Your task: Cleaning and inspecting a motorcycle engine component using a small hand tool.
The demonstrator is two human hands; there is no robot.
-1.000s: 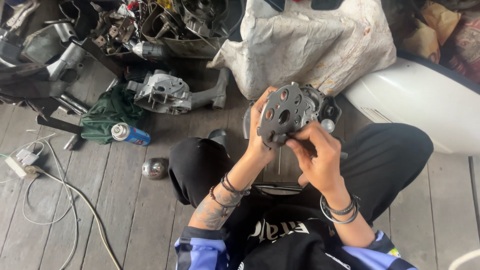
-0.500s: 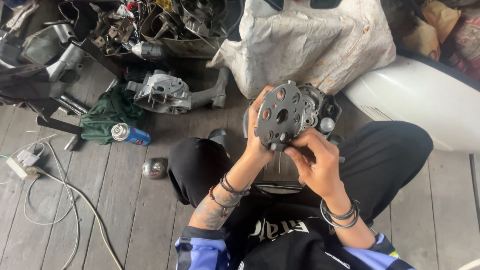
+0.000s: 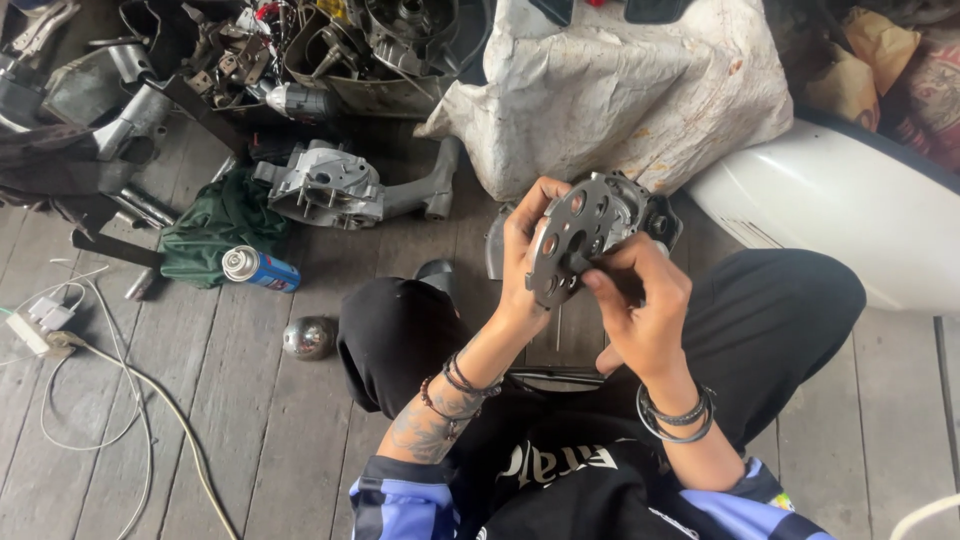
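Observation:
I sit cross-legged on a wooden plank floor. Both hands hold up a round dark-grey metal part (image 3: pixel 585 240), a perforated plate with several holes and a silvery hub behind it. My left hand (image 3: pixel 528 250) grips its left rim, fingers curled over the top edge. My right hand (image 3: pixel 640 300) holds its lower right side, thumb and fingers pressed on the plate's face. The part is tilted with its face toward the left.
A silver engine casing (image 3: pixel 330 185) lies on the floor beside a green cloth (image 3: pixel 215 225), a blue spray can (image 3: pixel 258 268) and a shiny metal ball (image 3: pixel 308 338). A heap of metal parts (image 3: pixel 300 50), a white sack (image 3: pixel 620 90), white bodywork (image 3: pixel 840 220) and cables (image 3: pixel 90 370) surround me.
The metal part has turned slightly in my hands, its face now tilting more to the left. My right fingers have shifted across the plate's lower edge.

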